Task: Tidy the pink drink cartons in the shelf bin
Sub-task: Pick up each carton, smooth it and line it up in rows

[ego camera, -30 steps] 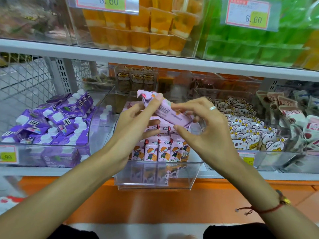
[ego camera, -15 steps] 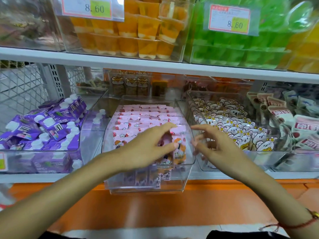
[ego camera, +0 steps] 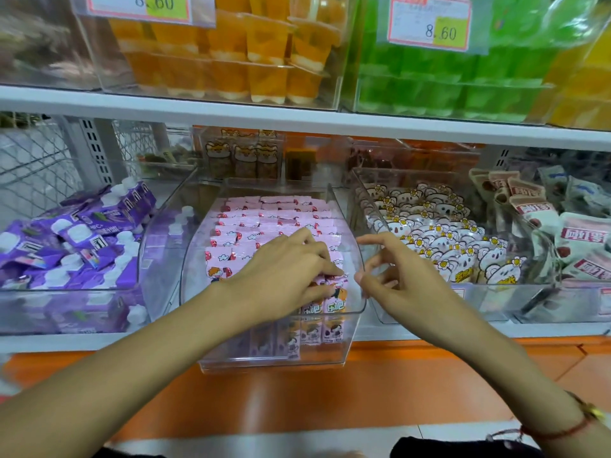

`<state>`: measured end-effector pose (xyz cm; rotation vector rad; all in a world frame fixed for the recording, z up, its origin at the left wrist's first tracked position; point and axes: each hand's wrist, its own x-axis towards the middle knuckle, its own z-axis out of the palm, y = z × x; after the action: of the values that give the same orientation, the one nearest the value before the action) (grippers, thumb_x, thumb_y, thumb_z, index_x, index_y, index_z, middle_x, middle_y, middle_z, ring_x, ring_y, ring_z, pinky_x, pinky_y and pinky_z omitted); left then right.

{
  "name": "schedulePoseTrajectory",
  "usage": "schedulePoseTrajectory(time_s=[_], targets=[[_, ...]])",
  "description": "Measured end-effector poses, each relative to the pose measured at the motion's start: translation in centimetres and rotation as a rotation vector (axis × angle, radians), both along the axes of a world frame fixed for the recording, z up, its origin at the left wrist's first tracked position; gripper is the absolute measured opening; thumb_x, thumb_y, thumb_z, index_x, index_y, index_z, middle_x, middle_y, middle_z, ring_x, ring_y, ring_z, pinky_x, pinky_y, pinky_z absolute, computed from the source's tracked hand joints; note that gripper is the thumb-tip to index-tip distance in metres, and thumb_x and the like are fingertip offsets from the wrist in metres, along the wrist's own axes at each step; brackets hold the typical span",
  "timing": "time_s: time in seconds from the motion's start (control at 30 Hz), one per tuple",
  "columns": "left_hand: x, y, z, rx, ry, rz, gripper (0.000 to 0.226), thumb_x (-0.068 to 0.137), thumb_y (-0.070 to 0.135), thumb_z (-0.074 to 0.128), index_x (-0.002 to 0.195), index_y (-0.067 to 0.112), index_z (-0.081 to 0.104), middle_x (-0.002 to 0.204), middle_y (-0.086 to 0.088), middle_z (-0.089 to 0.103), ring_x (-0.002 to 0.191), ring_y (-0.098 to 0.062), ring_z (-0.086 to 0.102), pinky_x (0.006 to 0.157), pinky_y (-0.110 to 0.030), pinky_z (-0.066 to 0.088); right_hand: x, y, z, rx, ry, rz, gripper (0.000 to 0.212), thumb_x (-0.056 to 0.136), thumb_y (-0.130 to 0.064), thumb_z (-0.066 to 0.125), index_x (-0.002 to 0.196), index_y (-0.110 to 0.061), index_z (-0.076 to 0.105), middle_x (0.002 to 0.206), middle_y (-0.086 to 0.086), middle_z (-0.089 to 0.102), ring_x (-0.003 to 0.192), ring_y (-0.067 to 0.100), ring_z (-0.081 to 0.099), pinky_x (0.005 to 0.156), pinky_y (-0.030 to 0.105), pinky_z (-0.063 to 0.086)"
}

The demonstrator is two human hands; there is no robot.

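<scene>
A: Two hands in view, both at the centre of the frame. Left hand (ego camera: pixel 284 276) lies palm-down on the front rows of the pink drink cartons (ego camera: pixel 264 219), fingers spread and fairly straight, tips pressing on the carton tops near the front right corner — no carton enclosed by the fingers.

B: Right hand?

A: Right hand (ego camera: pixel 396 276) is just right of the clear bin (ego camera: pixel 274 361), over its right wall. Fingers loosely curled, nothing held. Red string bracelet (ego camera: pixel 562 431) on that wrist, lower right of the frame.

B: Location of the cartons?

A: Inside the clear bin at mid-frame, standing in tight rows from front to back. The bin's front juts out past the shelf edge (ego camera: pixel 66 342).

B: Neighbours?

A: Purple pouches (ego camera: pixel 76 239) with white caps in the bin at left. Flower-print snack packs (ego camera: pixel 429 233) in the bin at right, then white and brown packets (ego camera: pixel 568 233) at the far right. Upper shelf — orange jelly cups (ego camera: pixel 231 61) at top centre, green jelly cups (ego camera: pixel 446 87) at top right, each behind a price tag (ego camera: pixel 429 23) reading 8.60. Orange floor ledge (ego camera: pixel 297 401) along the bottom.
</scene>
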<state>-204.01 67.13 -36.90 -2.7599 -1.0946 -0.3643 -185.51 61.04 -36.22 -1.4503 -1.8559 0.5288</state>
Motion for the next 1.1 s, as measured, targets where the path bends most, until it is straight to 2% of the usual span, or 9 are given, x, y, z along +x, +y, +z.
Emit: schedulePoseTrajectory(time_s=[0.1,0.2,0.33,0.47,0.57,0.7,0.87,1.0,1.1], targets=[[-0.3,-0.5,0.3,0.034,-0.047,0.017,0.047,0.095,0.052,0.044,0.138,0.033,0.046,0.131,0.014,0.049,0.118,-0.011,0.037,0.083,-0.025,0.035,-0.3,0.1,0.1,0.037,-0.036,-0.023,0.033,0.089,-0.023,0.062,0.116,-0.032,0.044,0.081,-0.011,0.056,0.067,0.005,0.062,0.069,0.035,0.052],[-2.4,-1.5,1.6,0.12,-0.314,0.103,0.043,0.093,0.047,0.051,0.132,0.03,0.052,0.134,0.013,0.05,0.122,-0.01,0.041,0.091,-0.027,0.037,-0.3,0.3,0.3,0.087,-0.12,-0.055,0.029,0.089,-0.03,0.061,0.113,-0.032,0.044,0.078,-0.014,0.057,0.068,0.0,0.058,0.066,0.035,0.051],[-8.7,-1.6,3.5,0.31,-0.515,0.467,0.052,0.087,0.039,0.061,0.134,0.021,0.048,0.136,-0.002,0.048,0.123,-0.024,0.043,0.089,-0.04,0.045,-0.9,0.9,0.6,0.156,-0.295,-0.125,0.034,0.091,-0.034,0.057,0.122,-0.027,0.044,0.078,-0.017,0.057,0.065,0.003,0.057,0.063,0.036,0.049],[-11.5,-1.3,3.2,-0.169,-0.495,0.823,0.055,0.088,0.046,0.057,0.131,0.014,0.047,0.131,-0.014,0.055,0.118,-0.038,0.052,0.094,-0.046,0.045,-2.4,2.4,0.8,0.167,-0.456,-0.207,0.035,0.095,-0.027,0.05,0.127,-0.014,0.042,0.095,0.01,0.067,0.081,0.03,0.062,0.06,0.033,0.041],[-10.7,-2.2,2.4,-0.291,-0.484,0.801,0.039,0.093,0.05,0.045,0.119,0.025,0.059,0.122,-0.007,0.065,0.114,-0.035,0.057,0.089,-0.039,0.045,-2.9,3.3,0.9,0.15,-0.445,-0.291,0.031,0.093,-0.017,0.05,0.123,-0.008,0.046,0.094,0.017,0.066,0.08,0.034,0.061,0.058,0.032,0.038],[-8.9,-3.0,1.3,-0.279,-0.428,0.761,0.05,0.092,0.055,0.044,0.128,0.021,0.048,0.117,-0.011,0.062,0.107,-0.037,0.058,0.077,-0.037,0.043,-2.9,3.7,0.9,0.059,-0.399,-0.317,0.019,0.092,-0.017,0.051,0.104,-0.005,0.059,0.076,0.011,0.061,0.071,0.031,0.059,0.06,0.034,0.047],[-9.0,-2.4,0.1,-0.503,-0.862,0.72,0.03,0.097,0.022,0.044,0.127,0.022,0.048,0.118,-0.008,0.062,0.1,-0.032,0.061,0.087,-0.041,0.051,-3.0,3.7,0.8,0.124,-0.369,-0.352,0.017,0.091,-0.016,0.051,0.102,-0.006,0.06,0.071,0.006,0.055,0.066,0.028,0.052,0.055,0.029,0.034],[-9.0,-2.3,-0.1,-0.523,-0.933,0.7,0.029,0.097,0.022,0.043,0.125,0.024,0.051,0.115,-0.009,0.063,0.104,-0.032,0.06,0.087,-0.051,0.053,-2.9,3.1,0.4,0.144,-0.38,-0.295,0.018,0.095,-0.017,0.045,0.104,-0.006,0.056,0.076,0.015,0.068,0.072,0.035,0.064,0.064,0.039,0.052],[-8.9,-2.5,-0.2,-0.479,-0.986,0.676,0.021,0.097,0.022,0.044,0.108,0.035,0.056,0.107,-0.003,0.067,0.1,-0.029,0.063,0.086,-0.049,0.054,-2.7,3.0,0.2,0.207,-0.371,-0.281,0.017,0.094,-0.015,0.045,0.093,-0.004,0.057,0.066,0.016,0.065,0.064,0.035,0.062,0.061,0.041,0.051]])
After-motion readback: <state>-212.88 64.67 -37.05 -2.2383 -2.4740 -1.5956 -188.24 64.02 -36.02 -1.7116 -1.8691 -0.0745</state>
